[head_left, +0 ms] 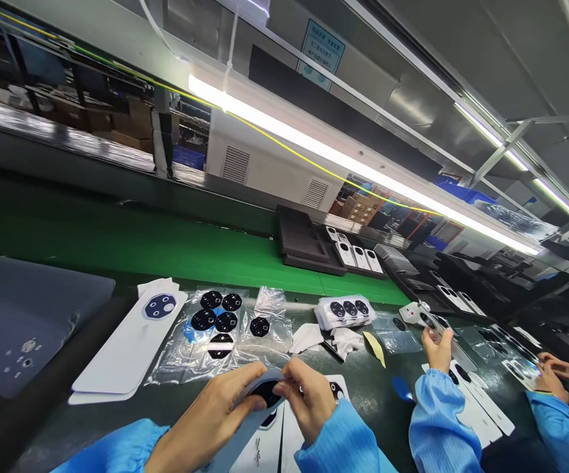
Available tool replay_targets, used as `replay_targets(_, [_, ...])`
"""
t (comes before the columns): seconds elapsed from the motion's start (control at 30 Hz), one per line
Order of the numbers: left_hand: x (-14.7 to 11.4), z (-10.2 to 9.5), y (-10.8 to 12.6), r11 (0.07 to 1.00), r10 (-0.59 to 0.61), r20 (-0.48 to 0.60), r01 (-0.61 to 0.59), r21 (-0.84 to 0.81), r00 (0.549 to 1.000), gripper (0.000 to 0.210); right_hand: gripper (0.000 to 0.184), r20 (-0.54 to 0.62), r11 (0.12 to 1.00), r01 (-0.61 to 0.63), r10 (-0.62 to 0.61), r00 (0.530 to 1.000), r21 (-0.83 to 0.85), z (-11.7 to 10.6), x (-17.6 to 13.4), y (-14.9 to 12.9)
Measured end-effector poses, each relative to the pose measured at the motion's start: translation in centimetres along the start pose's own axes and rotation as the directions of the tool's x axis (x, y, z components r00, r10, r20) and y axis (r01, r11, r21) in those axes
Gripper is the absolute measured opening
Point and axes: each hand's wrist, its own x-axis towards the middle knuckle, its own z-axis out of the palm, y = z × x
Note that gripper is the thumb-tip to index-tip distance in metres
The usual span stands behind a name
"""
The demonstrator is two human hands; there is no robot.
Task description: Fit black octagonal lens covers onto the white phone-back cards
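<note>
Between both hands, a pale phone back panel (235,441) is held tilted, with a dark round camera disc (266,393) near its upper end. My left hand (210,414) is closed around the panel's left side, its thumb by the disc. At the upper right edge, my right hand (311,397) pinches the panel beside the disc; its fingertips partly hide the contact. Beneath the hands lie white phone back panels (261,453) with black camera areas. Ahead, several loose black discs (211,300) rest on clear plastic bags (179,351).
White panels (131,335) are stacked at left beside a grey plastic sheet (33,315). Ahead sit a bundle of disc-bearing pieces (346,311), crumpled white paper (307,337) and black trays (309,243) on the green belt (200,253). Co-workers' hands (438,351) work at right.
</note>
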Motion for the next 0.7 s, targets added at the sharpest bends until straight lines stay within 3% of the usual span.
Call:
replay_targets(0.3, [0.9,-1.2,1.4,0.961,-0.035,0.134,0.07,-0.267,0.99,0.021,0.033,0.107,0.97,-0.129,0.109,0.988,0.205,-0.1,1.1,-0.5])
replay_targets(0.53, [0.6,-0.6,1.2,0.985,-0.044,0.102,0.06,-0.163,0.994,0.019,0.019,0.038,0.953,-0.114,0.108,0.993,0.281,0.3,1.1,0.9])
replay_targets(0.6, [0.7,-0.5,1.0,0.968,-0.047,0.097,0.069,-0.24,0.994,0.021,0.026,0.058,0.936,-0.135,0.123,0.991,0.324,0.1,1.6,1.0])
replay_targets(0.7, [1.1,-0.3,0.4,0.9,-0.082,0.071,0.104,-0.423,0.994,0.035,0.049,0.113,0.897,-0.185,0.152,0.982,0.4,0.2,2.2,1.0])
